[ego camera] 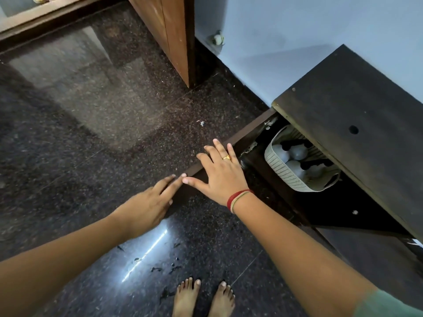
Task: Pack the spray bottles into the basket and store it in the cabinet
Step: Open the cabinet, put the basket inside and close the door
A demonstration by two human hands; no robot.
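- Flat and open, the right hand (219,175) rests with straight, spread fingers on the top edge of the cabinet door (254,130), gripping nothing. It wears a ring and a red thread band at the wrist.
- Just to its left, the left hand (148,202) is open too. Its straight fingers touch the free end of the same door edge, close to the right thumb.
- On the right, the cabinet (354,122) stands against the pale blue wall (274,30), with its door swung out over the dark speckled floor (114,110).
- Inside the cabinet sits the basket (283,172), white and ribbed, partly under the cabinet top.
- Upright in the basket are the spray bottles (297,153), pale bodies with black trigger heads. I make out about four, though the far ones are partly hidden.
- Packing looks finished and the basket looks stored, so the step in hand is, I judge, closing the door.
- The next move calls for both palms to push the door round to the right on its hinge until it meets the cabinet frame.
- The basket's near rim seems close to the opening, so the door may catch it. A nudge deeper may be needed first.
- Fingers should come off the top edge before the gap shuts, and the bare feet (203,298) near the bottom stand clear of the door's swing.
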